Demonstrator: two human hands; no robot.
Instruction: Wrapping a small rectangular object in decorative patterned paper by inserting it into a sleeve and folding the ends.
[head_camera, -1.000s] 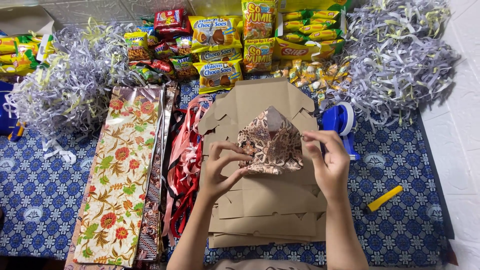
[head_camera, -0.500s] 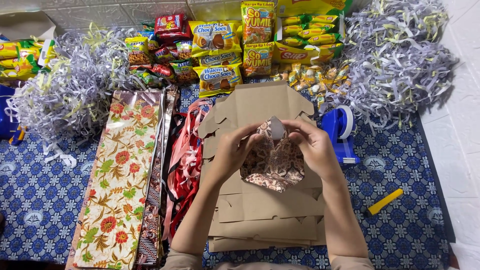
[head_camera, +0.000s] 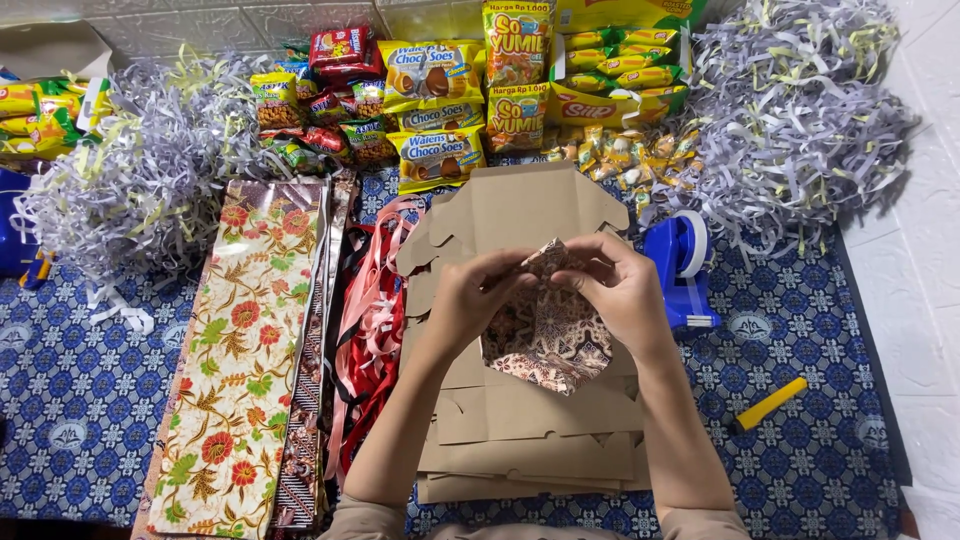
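While both hands meet over the stack of flat cardboard boxes (head_camera: 530, 440), the left hand (head_camera: 475, 300) and right hand (head_camera: 615, 290) pinch the top edge of a brown patterned paper (head_camera: 550, 340), fingers (head_camera: 500, 268) clamped on its fold. That paper hangs between the hands, just above the cardboard. Left of the stack lie red and pink ribbons (head_camera: 370, 330) and a long floral sheet (head_camera: 240, 350). A blue tape dispenser (head_camera: 680, 265) sits just right of the right hand, a yellow cutter (head_camera: 768, 403) farther out. Snack packets (head_camera: 435, 100) line the far edge, flanked by heaps of shredded paper (head_camera: 800, 110), all on a blue patterned cloth (head_camera: 70, 400).
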